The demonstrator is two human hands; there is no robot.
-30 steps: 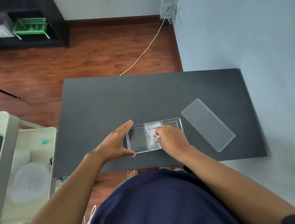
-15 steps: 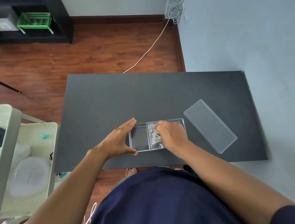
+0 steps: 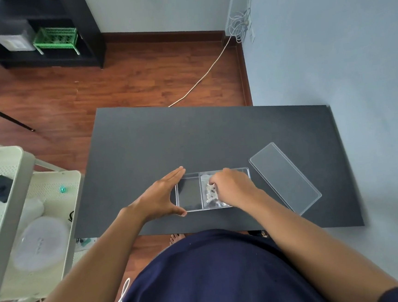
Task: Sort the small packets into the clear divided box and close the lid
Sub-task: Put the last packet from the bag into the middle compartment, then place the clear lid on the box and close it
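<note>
Left to right: the left hand [image 3: 160, 198] is spread wide, thumb and fingers [image 3: 174, 173] loose and cupping the left end of the box [image 3: 189, 195] on the table [image 3: 145, 155], not clamped on anything. Whether the skin actually touches the plastic is hard to tell.

The box sits near the front edge of the table, clear with thin walls, and the dark table shows straight through it. The left compartment looks bare. The middle one has packets [image 3: 211, 194], clear film with small pale bits inside, too tiny to make out. How many packets there are I can't tell either.

The right hand [image 3: 232, 187] is down over the middle and right part of the box, fingers curled toward the packets, covering most of them and nearly all of the right compartment. Can't tell if it's actually pinching one or just resting on top.

The lid [image 3: 284, 177] lies flat just right of the box, angled, its near corner hidden behind the right forearm.
</note>
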